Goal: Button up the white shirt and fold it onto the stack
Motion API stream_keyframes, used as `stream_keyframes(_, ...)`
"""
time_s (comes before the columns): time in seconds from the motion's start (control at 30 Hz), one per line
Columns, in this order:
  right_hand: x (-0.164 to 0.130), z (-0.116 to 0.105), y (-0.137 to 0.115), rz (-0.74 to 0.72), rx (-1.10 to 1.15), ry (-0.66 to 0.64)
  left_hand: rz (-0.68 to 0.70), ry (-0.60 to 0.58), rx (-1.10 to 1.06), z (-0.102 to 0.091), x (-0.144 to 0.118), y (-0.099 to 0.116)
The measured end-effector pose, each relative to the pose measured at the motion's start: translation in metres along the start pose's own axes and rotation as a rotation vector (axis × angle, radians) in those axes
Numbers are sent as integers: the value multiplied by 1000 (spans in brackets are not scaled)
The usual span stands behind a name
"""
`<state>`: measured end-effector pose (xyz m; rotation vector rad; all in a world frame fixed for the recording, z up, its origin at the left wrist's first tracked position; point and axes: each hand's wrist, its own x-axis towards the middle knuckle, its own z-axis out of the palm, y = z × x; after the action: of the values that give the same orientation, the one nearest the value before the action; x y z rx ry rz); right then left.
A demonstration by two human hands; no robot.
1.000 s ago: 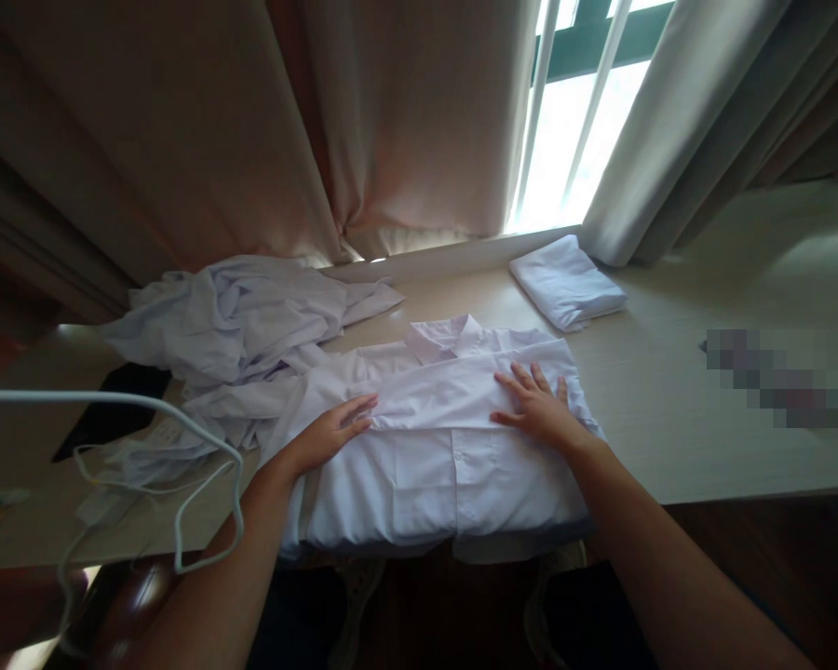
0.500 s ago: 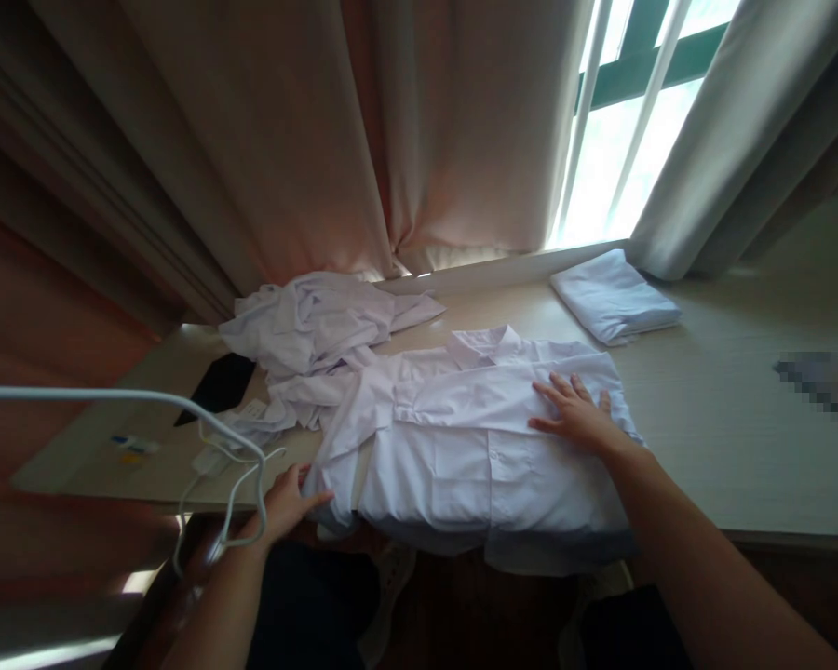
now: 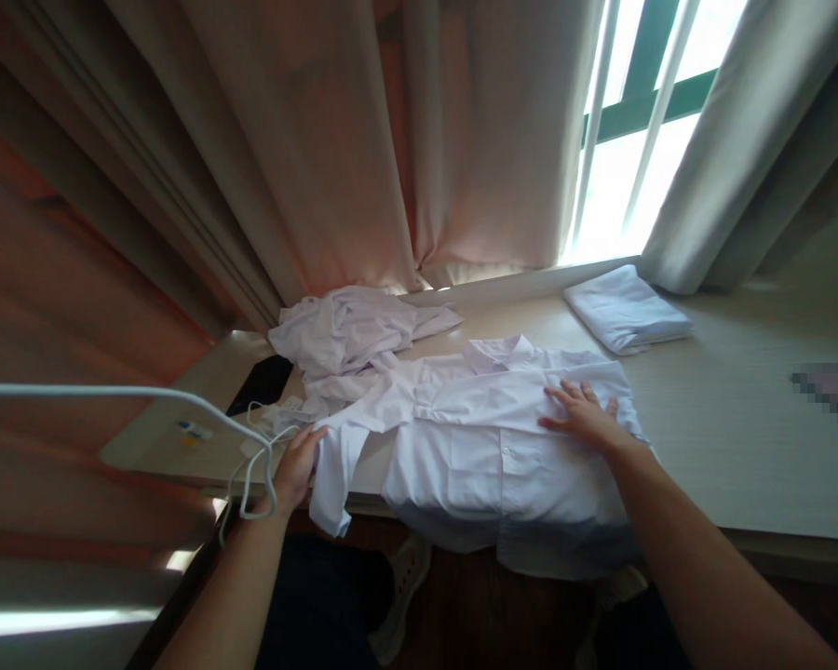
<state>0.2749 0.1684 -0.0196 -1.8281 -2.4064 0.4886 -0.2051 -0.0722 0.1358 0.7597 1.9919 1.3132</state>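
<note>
A white collared shirt [image 3: 461, 465] lies spread on the table, its lower part hanging over the front edge. One long side is folded inward across it. My left hand [image 3: 299, 465] is closed on the shirt's sleeve at the left, and the cuff end dangles below the fingers. Flat on the shirt's right part, below the collar, rests my right hand [image 3: 583, 414] with its fingers spread. Behind the sleeve is a crumpled heap of white clothing [image 3: 356, 326], touching or very near the shirt.
On the table [image 3: 726, 437], a folded white garment [image 3: 628, 307] lies at the back right. A dark flat object [image 3: 260, 383], small blue and yellow items [image 3: 192, 433] and a white cable [image 3: 182, 395] are at the left. Curtains [image 3: 489, 140] hang behind.
My left hand has closed on the sleeve and lifted it up and outward, so it now bends with the cuff hanging. My right hand stays on the shirt. The view has shifted slightly.
</note>
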Motion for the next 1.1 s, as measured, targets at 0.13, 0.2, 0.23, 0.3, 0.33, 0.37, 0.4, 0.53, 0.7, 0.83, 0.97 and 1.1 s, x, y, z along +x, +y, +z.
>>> stream_keyframes(0.13, -9, -17, -20, 2, 71, 135, 20, -139, -331, 9, 7, 44)
stream_keyframes(0.2, -19, -27, -43, -66, 133, 264, 31, -191, -418, 18, 8, 66)
stream_keyframes(0.23, -25, -32, -58, -113, 169, 330, 21, -217, -452, 23, 8, 75)
stream_keyframes(0.3, -42, -39, -90, -268, 240, 425, -9, -259, -490, 35, 6, 91)
stream_keyframes(0.33, -51, -41, -107, -367, 271, 445, -25, -285, -488, 41, 5, 97)
stream_keyframes(0.37, -61, -41, -124, -471, 297, 452, -38, -316, -474, 49, 3, 102)
stream_keyframes(0.4, -70, -41, -140, -591, 304, 437, -49, -354, -453, 58, 1, 106)
stream_keyframes(0.53, -93, -31, -185, -891, 272, 464, -96, -516, -408, 99, -13, 115)
stream_keyframes(0.7, -90, -26, -201, -775, 377, 671, -124, -623, -436, 145, -24, 110)
stream_keyframes(0.83, -79, -34, -194, -698, 624, 680, -68, -674, -444, 162, -11, 94)
stream_keyframes(0.97, -69, -36, -182, -512, 1032, 539, 181, -594, -272, 167, 23, 61)
stream_keyframes(1.1, -59, -39, -170, -339, 1468, 428, 573, -377, 356, 170, 70, 19)
